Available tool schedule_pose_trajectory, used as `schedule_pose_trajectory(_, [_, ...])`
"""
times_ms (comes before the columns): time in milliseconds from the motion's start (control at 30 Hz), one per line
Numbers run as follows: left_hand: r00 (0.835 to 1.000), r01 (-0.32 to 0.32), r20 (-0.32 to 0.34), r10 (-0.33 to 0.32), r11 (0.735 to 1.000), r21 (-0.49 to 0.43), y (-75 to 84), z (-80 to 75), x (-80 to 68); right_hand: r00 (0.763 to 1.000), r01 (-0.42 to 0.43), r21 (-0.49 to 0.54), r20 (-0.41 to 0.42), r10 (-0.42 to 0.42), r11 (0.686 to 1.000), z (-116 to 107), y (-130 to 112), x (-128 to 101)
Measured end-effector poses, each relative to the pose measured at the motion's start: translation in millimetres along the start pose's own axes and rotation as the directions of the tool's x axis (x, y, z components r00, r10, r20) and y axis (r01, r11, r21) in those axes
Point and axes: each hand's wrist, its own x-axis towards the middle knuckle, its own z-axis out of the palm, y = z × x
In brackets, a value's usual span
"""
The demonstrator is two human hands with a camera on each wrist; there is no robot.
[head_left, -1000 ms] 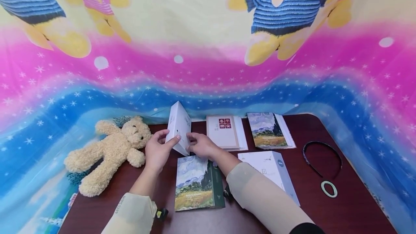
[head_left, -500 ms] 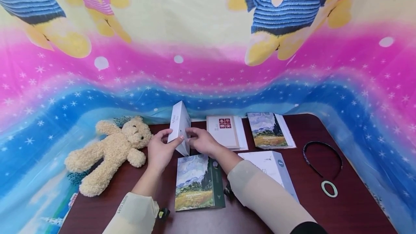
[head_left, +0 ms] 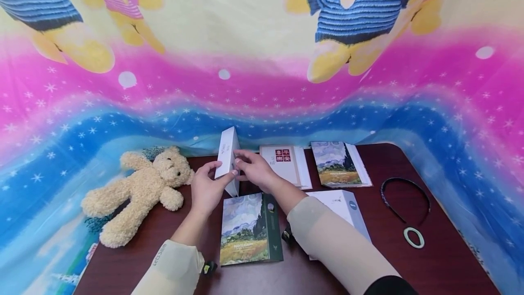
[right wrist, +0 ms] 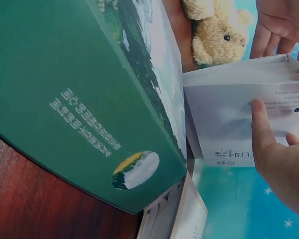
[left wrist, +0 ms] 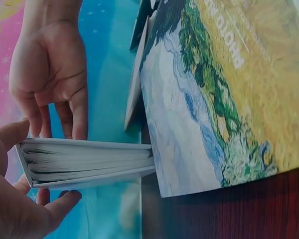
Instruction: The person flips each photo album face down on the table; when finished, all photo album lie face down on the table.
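Behind everything, a large cloth backdrop printed with bears, a pink band and blue starred band. Below it, a dark reddish-brown table. At the left end, a cream teddy bear lying on its back, head toward the middle. Near the front edge, between the two forearms, a boxed photo album with a painted landscape cover and a green spine, lying flat. Just right of it, partly under the right sleeve, a white box with a pale blue side. Along the back edge, a white booklet with a red seal and, beside it, a second landscape album. At centre, stood upright on its lower end and tilted slightly, a white album, touching the table just behind the boxed photo album. Left hand gripping its left face, thumb on the near side and fingers curled behind. Right hand pinching its right edge, fingertips pressed flat against the cover, thumb underneath. At the right end, a thin black headband, and nearest the front there, a small pale green ring.
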Motion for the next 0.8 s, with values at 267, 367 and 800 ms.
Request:
schedule_pose_trajectory(267, [1.000,-0.002,0.021,0.002,1.000,-0.025,5.0,6.1,-4.3,0.999,0.006,-0.002,-0.034,-0.006,1.000,-5,-3,1])
schedule_pose_trajectory(367, [1.000,0.004,0.031,-0.003,1.000,-0.023,5.7,7.8,-5.5,0.999,0.009,0.002,-0.041,-0.009,1.000,-7,-4,0])
schedule_pose_trajectory(800, [0.998,-0.013,0.066,0.016,0.999,-0.049,6.4,18.2,-7.4,1.000,0.019,0.006,-0.021,-0.019,1.000,-18,-6,-6])
